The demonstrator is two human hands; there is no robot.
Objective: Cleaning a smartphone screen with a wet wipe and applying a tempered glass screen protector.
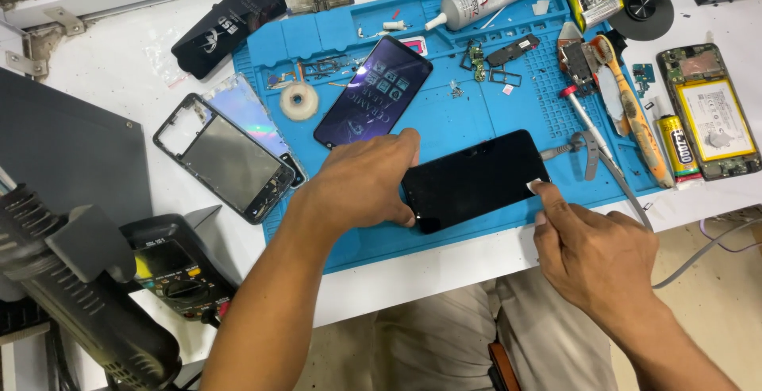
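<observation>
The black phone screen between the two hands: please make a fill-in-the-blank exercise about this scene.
1. The left hand holds the black phone screen at its ____ end.
2. The screen lies on a ____ work mat.
3. The right hand touches the screen with its ____.
4. The roll of tape lies to the ____ of the second dark screen.

Missing words: left; blue; fingertips; left

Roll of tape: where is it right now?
Head view: the roll of tape lies on the blue mat's left part, between the bare phone frame and the dark screen panel.
</observation>
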